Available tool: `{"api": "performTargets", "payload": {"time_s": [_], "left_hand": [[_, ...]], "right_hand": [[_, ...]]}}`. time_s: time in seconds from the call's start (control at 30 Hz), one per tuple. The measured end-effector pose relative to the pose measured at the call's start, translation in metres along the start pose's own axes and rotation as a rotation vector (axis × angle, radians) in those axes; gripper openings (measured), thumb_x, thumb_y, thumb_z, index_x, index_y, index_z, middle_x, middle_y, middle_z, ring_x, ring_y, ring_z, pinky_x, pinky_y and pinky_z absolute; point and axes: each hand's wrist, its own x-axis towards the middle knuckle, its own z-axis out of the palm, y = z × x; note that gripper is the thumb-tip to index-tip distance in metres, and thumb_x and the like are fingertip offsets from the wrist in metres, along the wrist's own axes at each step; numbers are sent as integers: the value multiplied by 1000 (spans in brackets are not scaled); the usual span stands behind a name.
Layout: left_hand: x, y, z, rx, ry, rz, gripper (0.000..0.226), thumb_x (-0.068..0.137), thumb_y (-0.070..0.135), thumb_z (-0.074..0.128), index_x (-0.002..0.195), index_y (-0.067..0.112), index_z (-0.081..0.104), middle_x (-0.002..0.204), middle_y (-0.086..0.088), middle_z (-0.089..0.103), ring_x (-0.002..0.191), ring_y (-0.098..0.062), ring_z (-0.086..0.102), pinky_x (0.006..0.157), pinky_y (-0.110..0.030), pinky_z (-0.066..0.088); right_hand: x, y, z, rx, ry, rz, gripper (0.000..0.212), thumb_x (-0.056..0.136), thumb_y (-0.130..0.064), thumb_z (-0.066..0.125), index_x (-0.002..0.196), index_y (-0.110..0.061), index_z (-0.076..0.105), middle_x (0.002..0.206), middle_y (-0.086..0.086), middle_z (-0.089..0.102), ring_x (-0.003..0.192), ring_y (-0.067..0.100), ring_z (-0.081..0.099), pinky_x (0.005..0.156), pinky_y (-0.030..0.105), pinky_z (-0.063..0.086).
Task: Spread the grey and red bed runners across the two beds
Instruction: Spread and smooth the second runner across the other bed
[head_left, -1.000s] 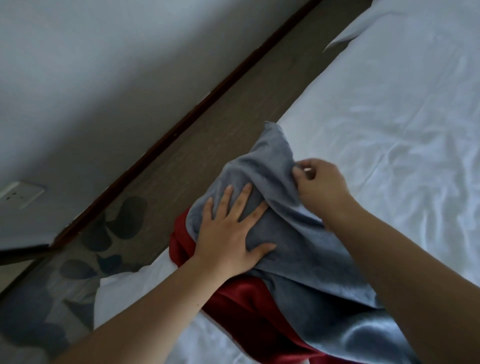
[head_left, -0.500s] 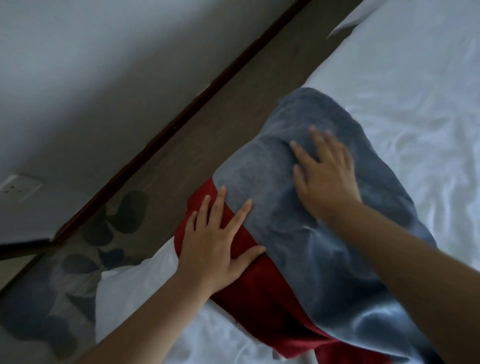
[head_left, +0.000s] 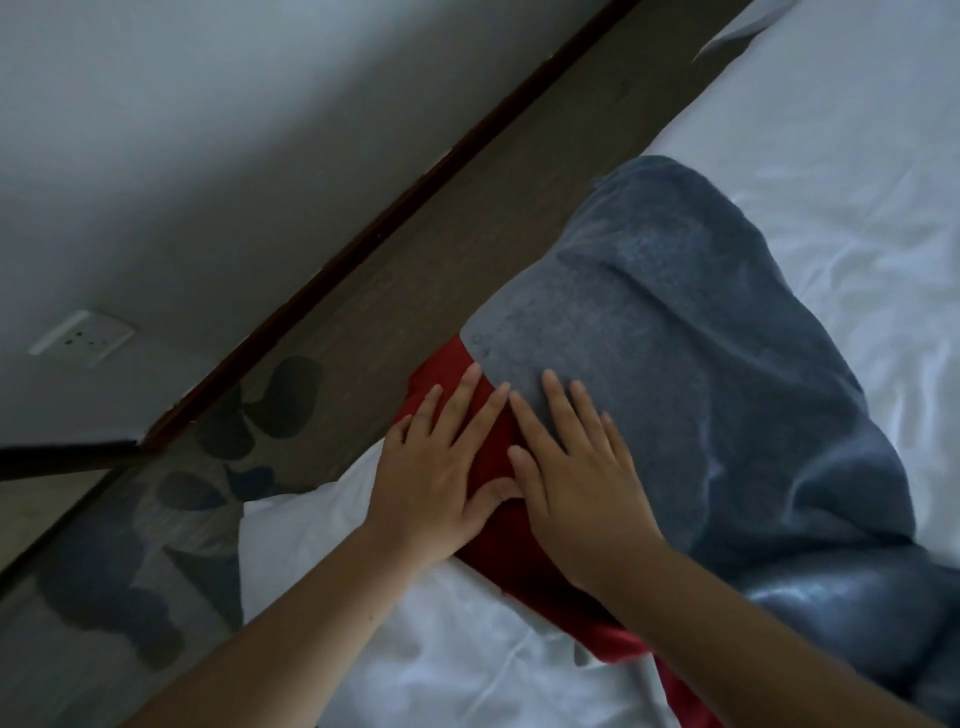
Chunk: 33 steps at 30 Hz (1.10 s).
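Note:
A grey bed runner with a red band along its near edge lies across the white bed, its end reaching the bed's left edge. My left hand lies flat on the red band with fingers spread. Beside it, my right hand presses flat where red meets grey, its fingertips on the grey cloth. The two hands touch at the thumbs. The runner bunches in folds to the right, and a shiny grey part lies near my right forearm.
A strip of brown floor runs between the bed and the grey wall, edged by a dark skirting board. A patterned carpet with dark leaf shapes lies at the lower left. A wall socket sits low on the wall.
My right hand let go of the pinched grey cloth, pressed it flat, then slid down and left beside my left hand. The grey runner spread wider over the bed.

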Motion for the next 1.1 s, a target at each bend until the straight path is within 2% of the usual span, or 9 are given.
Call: {"api": "performTargets", "payload": {"time_s": [0.1, 0.27, 0.47, 0.6, 0.73, 0.83, 0.9, 1.0, 1.1], "left_hand": [[-2, -11, -5, -128, 15, 25, 68, 100, 67, 34, 159, 41, 13, 169, 14, 7, 152, -12, 20, 116, -34, 27], [-8, -24, -11, -163, 75, -13, 26, 101, 46, 49, 109, 24, 61, 156, 12, 42, 128, -9, 54, 90, -21, 50], [-20, -11, -30, -28, 77, 14, 23, 98, 37, 51, 98, 23, 69, 148, 6, 50, 130, -18, 52, 97, -40, 52], [-60, -2, -31, 127, 33, 150, 17, 92, 42, 56, 90, 32, 69, 149, 9, 45, 144, -19, 33, 112, -44, 33], [-90, 10, -13, 171, -59, 215, 26, 95, 47, 48, 85, 33, 68, 157, 8, 38, 153, -22, 20, 119, -48, 16], [-75, 18, -14, 78, 19, 166, 31, 100, 53, 42, 103, 33, 65, 164, 4, 30, 154, -24, 17, 118, -54, 27], [-49, 21, -19, 35, 79, 110, 43, 102, 58, 33, 127, 33, 57, 167, 0, 22, 155, -27, 15, 120, -54, 24], [-4, 24, -20, 66, 32, 35, 59, 102, 66, 22, 154, 38, 29, 170, 0, 7, 156, -28, 5, 121, -58, 18], [21, 25, -5, 66, -85, -27, 68, 98, 73, 20, 158, 47, 3, 169, 3, -11, 156, -30, -8, 121, -62, 13]], "right_hand": [[-31, 9, 3, -12, -32, -41, 65, 96, -75, 7, 154, -53, -12, 163, -9, -32, 149, 20, -34, 123, 45, -2], [-64, 25, 6, -60, 77, -232, 27, 88, -50, 66, 109, -33, 65, 164, 4, 30, 153, 31, 23, 115, 53, 36], [-78, 20, 1, 75, 44, -256, 14, 86, -18, 72, 84, -29, 63, 155, -9, 44, 147, 21, 36, 117, 47, 31], [-87, 20, -4, -35, -480, -332, 19, 100, -23, 46, 116, -26, 54, 168, -13, 2, 155, 14, -5, 125, 36, 5], [-84, 1, -19, -240, -818, -342, 37, 103, -31, 44, 137, -17, 47, 169, 1, 10, 155, 25, 11, 120, 39, 22], [-79, -9, -36, -186, -468, -367, 32, 98, -51, 38, 114, -28, 54, 131, -3, 59, 122, 25, 55, 95, 36, 45], [-64, -6, -41, -120, -101, -412, 24, 100, -43, 38, 111, -31, 55, 116, -6, 62, 108, 19, 60, 90, 36, 49], [-19, 14, -38, -69, 216, -226, 40, 100, -39, 45, 139, -29, 48, 155, 3, 39, 144, 24, 37, 111, 42, 40], [31, 49, -35, -107, 208, 21, 62, 103, -52, 36, 159, -38, 13, 169, 3, -8, 155, 27, -10, 123, 47, 8]]}}
